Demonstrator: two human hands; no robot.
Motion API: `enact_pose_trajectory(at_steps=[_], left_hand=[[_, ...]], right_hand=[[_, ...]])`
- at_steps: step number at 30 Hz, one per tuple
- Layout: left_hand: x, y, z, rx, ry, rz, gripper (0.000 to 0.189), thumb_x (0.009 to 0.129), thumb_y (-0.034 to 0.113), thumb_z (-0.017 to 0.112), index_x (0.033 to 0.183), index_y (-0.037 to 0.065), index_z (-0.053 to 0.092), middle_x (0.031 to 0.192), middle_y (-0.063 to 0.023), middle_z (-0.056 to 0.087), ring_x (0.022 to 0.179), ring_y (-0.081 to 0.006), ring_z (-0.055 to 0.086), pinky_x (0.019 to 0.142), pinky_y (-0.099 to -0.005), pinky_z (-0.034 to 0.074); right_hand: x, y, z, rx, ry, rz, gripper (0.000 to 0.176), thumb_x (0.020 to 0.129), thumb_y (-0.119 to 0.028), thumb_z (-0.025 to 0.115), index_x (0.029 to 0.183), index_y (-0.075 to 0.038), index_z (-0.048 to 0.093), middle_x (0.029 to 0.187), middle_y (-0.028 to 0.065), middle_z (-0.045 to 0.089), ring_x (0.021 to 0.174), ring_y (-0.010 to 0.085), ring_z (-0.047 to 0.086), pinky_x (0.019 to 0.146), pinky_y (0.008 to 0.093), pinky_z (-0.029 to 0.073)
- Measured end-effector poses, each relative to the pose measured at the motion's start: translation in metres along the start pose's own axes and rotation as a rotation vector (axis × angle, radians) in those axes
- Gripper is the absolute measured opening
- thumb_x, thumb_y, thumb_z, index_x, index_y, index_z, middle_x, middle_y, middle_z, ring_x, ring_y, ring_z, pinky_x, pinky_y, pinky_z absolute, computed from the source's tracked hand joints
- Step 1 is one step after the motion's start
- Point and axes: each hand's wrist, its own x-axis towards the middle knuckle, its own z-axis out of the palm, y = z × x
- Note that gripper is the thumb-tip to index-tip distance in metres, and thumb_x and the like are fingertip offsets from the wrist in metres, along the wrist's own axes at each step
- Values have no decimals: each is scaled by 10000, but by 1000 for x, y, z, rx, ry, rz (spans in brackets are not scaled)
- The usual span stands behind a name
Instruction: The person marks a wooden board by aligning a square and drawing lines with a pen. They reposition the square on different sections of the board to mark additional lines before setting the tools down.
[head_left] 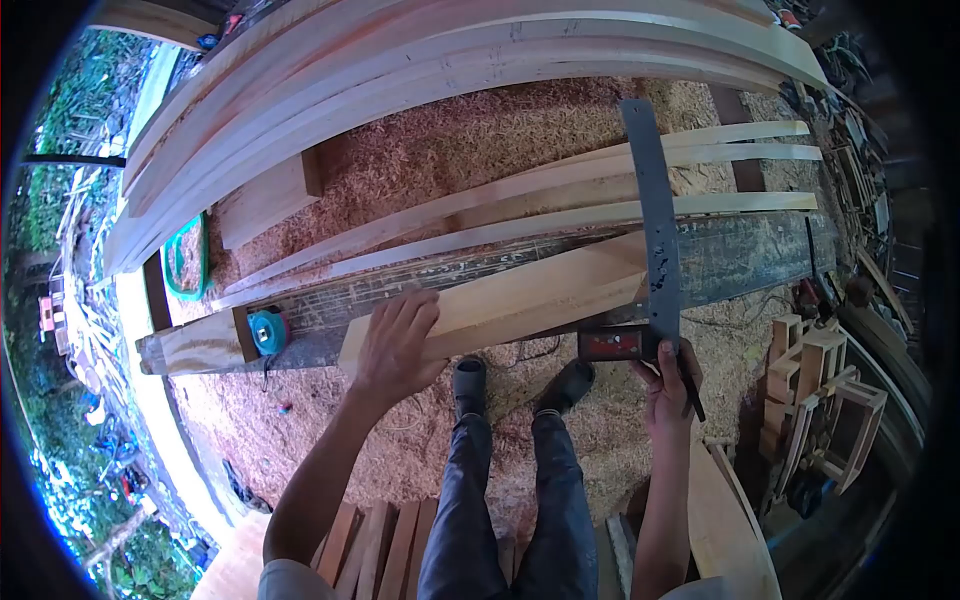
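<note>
A pale wooden beam (530,298) lies on a dark, worn bench plank (745,262). My left hand (398,345) rests on the beam's left end, its fingers bent over the top. At the beam's right end, my right hand (667,380) grips a metal square (657,215) near its dark red-marked stock (612,345). The blade points away from me and crosses the beam's right end. A dark, thin tool (691,392), perhaps a pencil, also shows in my right hand. The teal tape measure (268,331) sits on the bench, left of the beam, beside a wood block (205,342).
Long boards (450,55) span the far side, with thin strips (560,215) nearer the bench. Wood shavings (440,135) cover the ground. Small wooden frames (815,370) stand at the right. Brown planks (375,550) lie near my legs. A green-rimmed container (205,265) is at the left.
</note>
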Motion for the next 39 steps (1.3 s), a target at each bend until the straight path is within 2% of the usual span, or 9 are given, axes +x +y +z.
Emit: enact_pose_trajectory(at_steps=[6,8,15,19,23,26,33,35,39], left_hand=[[-9,3,16,-146,-184,-162,678,569,164,839,1117,74,451,1248,-168,486,1164,-378,472,956,-490,378],[-5,0,13,-180,-163,-139,722,555,176,856,1144,72,452,1239,-161,487,1159,-373,472,964,-491,365],[18,-18,2,41,19,77,950,492,241,901,1303,69,437,1286,-148,479,1189,-344,456,998,-496,331],[13,-33,15,-88,-34,7,1015,526,334,894,1369,49,407,1280,-148,493,1213,-354,450,1075,-505,283],[15,-47,6,-134,-75,-87,1008,553,411,886,1348,15,409,1263,-165,515,1209,-355,467,1084,-505,279],[22,-51,-3,-84,-271,-127,987,565,469,877,1302,-7,424,1245,-177,531,1198,-344,490,1082,-495,286],[-4,-16,1,-9,-104,-38,858,611,328,880,1262,2,425,1174,-192,551,1144,-335,524,984,-451,374],[4,-4,-3,-163,-78,-213,780,563,258,896,1204,51,502,1068,-146,579,997,-333,561,884,-461,406],[14,-10,-6,-248,-112,-78,622,578,195,869,1110,60,579,1023,-119,570,944,-328,552,848,-440,423]], right_hand=[[-14,15,-5,10,52,-29,306,908,-295,681,991,-17,585,949,71,646,871,155,661,797,348,603],[-16,21,-8,66,84,-20,209,931,-205,650,993,-16,586,945,85,667,857,155,679,759,334,619],[-13,12,14,64,95,-45,229,926,-228,660,1006,-23,596,947,75,663,848,149,676,749,327,615],[-11,19,19,54,77,-53,251,921,-246,668,1010,-22,599,948,75,662,846,154,677,750,326,613],[-12,27,20,2,69,-26,283,919,-265,667,1025,-13,593,955,83,657,863,169,673,775,346,605],[-12,30,24,-31,50,-21,308,921,-274,661,1045,-4,583,965,94,650,880,183,668,801,370,597],[-25,38,23,-8,11,-73,304,923,-265,661,1033,3,569,949,91,623,889,197,658,825,390,586],[-26,37,23,8,9,-71,299,925,-262,659,1036,1,567,952,89,621,897,201,658,826,388,584],[-27,31,24,16,8,-57,297,930,-258,654,1046,-1,562,963,84,621,913,201,656,832,378,582]])
